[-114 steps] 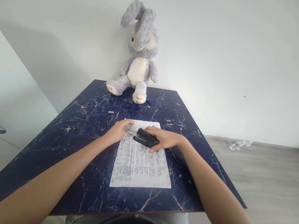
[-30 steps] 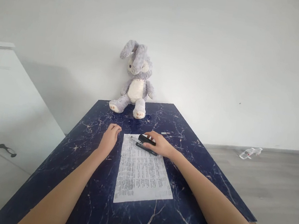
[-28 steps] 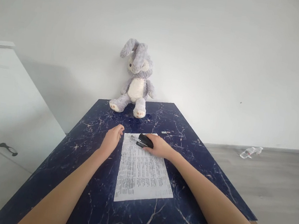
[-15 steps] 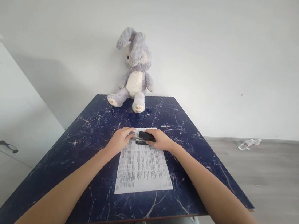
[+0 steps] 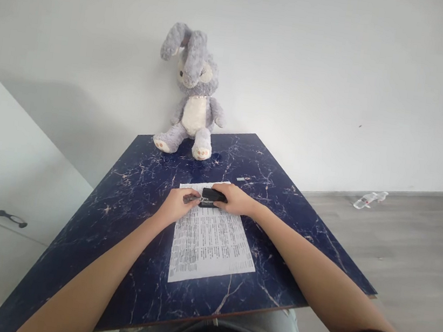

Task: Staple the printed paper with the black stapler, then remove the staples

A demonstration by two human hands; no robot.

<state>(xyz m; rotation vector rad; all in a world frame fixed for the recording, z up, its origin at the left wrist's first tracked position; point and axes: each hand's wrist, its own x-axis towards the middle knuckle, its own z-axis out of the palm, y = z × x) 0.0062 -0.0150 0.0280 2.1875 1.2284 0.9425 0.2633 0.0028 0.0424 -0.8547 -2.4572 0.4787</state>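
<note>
On the far end of the printed sheet (image 5: 210, 235), both hands meet around a black stapler (image 5: 211, 197). The right hand (image 5: 235, 200) is curled over the stapler's right end, fingers bent down across its top and thumb tucked low on the near side: a closed grasp, with only the left half of the body showing. The left hand (image 5: 177, 205) comes in from the other side, fingers (image 5: 192, 195) drawn together and bent, tips right at the stapler's metal nose; whether they pinch the nose or just press the paper beside it, I cannot tell at this size. No wide spread on either hand.

The stapler lies low over the sheet's far edge, its long axis running left to right across the paper, nose pointing left toward the left hand, back end buried in the right palm. The sheet itself runs lengthwise away from the person, skewed a little, flat on the dark blue marbled table (image 5: 127, 197).

Just beyond the right hand, a small pale strip (image 5: 241, 179) rests on the tabletop, apart from the paper. At the far edge a grey plush rabbit (image 5: 190, 94) sits against the white wall, feet on the table. Left, a white cabinet with a dark handle (image 5: 10, 218). Right, on the grey floor by the wall, a clear plastic bottle (image 5: 369, 199) lies on its side.
</note>
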